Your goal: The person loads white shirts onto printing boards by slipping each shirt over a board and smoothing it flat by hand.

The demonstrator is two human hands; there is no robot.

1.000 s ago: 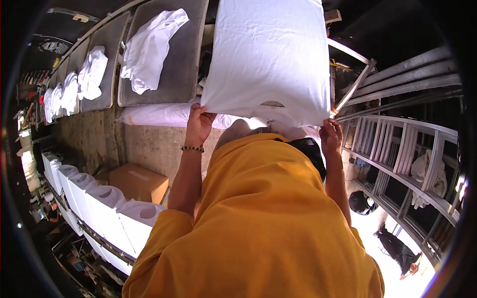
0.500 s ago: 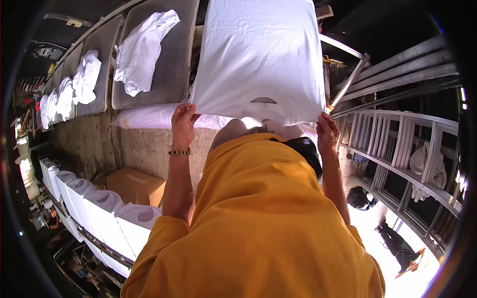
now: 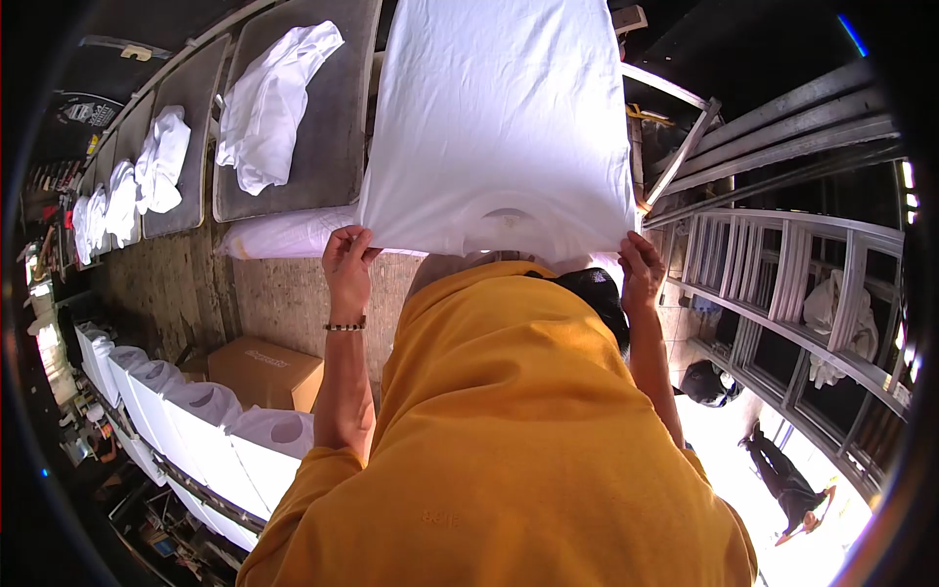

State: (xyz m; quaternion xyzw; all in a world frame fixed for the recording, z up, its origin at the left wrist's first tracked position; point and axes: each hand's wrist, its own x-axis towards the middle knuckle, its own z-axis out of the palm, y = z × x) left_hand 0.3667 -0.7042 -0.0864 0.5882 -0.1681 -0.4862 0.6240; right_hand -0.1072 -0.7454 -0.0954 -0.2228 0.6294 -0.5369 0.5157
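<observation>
A white T-shirt point(image 3: 504, 117) is stretched flat in front of me, its round neck opening facing my body. My left hand point(image 3: 349, 256) pinches its near left corner at the shoulder. At the near right corner, my right hand point(image 3: 642, 262) grips the cloth between thumb and fingers. The fabric between the two hands is taut. Whatever board lies beneath the shirt is mostly hidden by it.
To the left, dark flat boards point(image 3: 337, 117) carry crumpled white garments point(image 3: 279, 108). Several white shirts point(image 3: 196, 411) line a rack at lower left, near a cardboard box point(image 3: 264, 372). Metal frames point(image 3: 782, 269) stand on the right; a person point(image 3: 782, 479) is beyond.
Both hands have drawn the shirt's neck edge slightly closer to my body. The left hand has also shifted a little to the left, and both still hold the corners.
</observation>
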